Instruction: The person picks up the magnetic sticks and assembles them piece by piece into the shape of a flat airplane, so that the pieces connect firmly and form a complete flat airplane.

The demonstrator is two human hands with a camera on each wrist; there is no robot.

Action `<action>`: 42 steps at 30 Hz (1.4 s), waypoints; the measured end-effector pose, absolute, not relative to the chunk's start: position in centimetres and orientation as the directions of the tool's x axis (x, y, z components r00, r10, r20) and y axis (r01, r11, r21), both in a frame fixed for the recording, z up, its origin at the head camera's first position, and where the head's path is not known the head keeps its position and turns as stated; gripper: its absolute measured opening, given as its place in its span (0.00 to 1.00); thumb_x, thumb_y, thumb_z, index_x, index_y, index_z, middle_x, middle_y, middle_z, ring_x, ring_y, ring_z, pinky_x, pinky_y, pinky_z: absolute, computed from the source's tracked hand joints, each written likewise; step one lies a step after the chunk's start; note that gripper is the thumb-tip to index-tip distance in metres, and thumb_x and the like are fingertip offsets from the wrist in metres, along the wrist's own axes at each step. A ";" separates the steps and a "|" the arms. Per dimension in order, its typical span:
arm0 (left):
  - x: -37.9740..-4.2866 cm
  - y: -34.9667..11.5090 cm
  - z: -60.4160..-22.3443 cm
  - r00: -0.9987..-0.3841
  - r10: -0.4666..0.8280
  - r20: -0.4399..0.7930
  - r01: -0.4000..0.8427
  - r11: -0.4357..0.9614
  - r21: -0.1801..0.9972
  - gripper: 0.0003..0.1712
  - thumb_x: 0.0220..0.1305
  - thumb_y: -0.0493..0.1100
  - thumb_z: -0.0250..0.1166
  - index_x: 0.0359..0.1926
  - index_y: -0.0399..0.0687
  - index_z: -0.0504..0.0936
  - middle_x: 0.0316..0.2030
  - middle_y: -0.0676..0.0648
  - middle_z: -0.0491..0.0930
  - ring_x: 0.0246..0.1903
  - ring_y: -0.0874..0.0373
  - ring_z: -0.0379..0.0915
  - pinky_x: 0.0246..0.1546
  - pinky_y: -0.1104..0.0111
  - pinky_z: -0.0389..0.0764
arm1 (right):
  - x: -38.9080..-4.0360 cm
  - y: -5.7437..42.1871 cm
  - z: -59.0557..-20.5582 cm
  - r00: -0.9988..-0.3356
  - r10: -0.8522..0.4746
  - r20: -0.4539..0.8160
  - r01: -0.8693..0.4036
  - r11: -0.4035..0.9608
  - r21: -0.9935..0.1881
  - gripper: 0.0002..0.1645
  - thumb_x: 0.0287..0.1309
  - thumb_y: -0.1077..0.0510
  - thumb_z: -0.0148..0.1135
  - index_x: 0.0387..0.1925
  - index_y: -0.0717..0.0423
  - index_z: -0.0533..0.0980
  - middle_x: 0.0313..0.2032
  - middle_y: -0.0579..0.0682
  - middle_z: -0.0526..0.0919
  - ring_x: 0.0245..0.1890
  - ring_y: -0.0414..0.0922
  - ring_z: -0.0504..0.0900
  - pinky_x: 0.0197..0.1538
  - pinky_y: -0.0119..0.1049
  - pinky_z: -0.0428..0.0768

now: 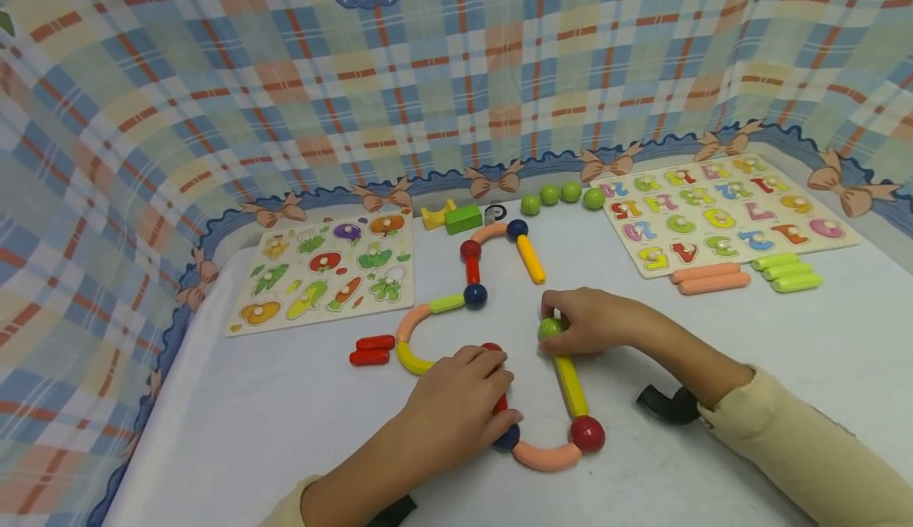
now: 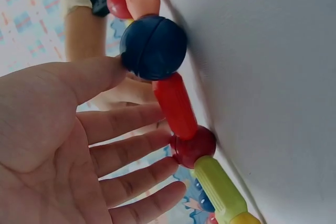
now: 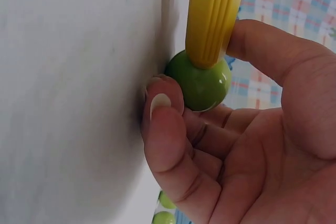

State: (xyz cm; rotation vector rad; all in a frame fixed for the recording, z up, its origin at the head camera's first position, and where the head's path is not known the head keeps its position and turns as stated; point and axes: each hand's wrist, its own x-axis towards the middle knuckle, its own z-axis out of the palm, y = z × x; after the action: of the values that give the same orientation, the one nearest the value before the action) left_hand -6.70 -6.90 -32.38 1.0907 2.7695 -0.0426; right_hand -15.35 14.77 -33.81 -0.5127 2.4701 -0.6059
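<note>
Head, R hand [image 1: 588, 321]: fingers curled rd green ball [image 1: 552, 329], R of centre; ball sits at far end of yellow rod [image 1: 571, 384].
Head, chain: yellow rod's near end on lg. red ball [image 1: 588, 434], then curved pink pc. [image 1: 548, 457], then navy ball [image 1: 507, 437] by L thumb.
Head, L hand [image 1: 460, 396]: over chain, partly hiding it.
Head, loose bits: row of green balls [image 1: 571, 192] at back; 2 red rods [image 1: 369, 358] L of chain; veg board [image 1: 364, 308] back L, number board [image 1: 813, 245] back R.
L wrist, grip: fingers extended & spread, no clasp; thumb touches navy ball, fingertips at short red rod [image 2: 176, 106] & dark red ball [image 2: 194, 148].
L wrist, beyond: lt-green rod [image 2: 220, 187] joins dark red ball.
R wrist, grip: narrow, holding green ball; thumb against yellow rod.
</note>
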 end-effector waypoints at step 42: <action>-21.6 0.0 -31.5 -0.720 0.560 -0.408 0.543 0.822 0.171 0.28 0.64 0.41 0.54 0.63 0.68 0.64 0.55 0.52 0.69 0.47 0.56 0.64 0.40 0.65 0.72 | -30.2 22.6 -34.3 -0.978 -0.209 -0.015 -0.187 0.903 -0.387 0.25 0.55 0.62 0.53 0.56 0.62 0.67 0.55 0.64 0.67 0.55 0.61 0.64 0.52 0.56 0.63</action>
State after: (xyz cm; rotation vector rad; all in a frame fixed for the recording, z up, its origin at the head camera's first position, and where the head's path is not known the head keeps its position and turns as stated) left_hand -21.63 -0.04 -31.49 0.8197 2.5558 0.0540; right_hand -30.23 22.57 -34.30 -0.3136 3.0100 -0.6036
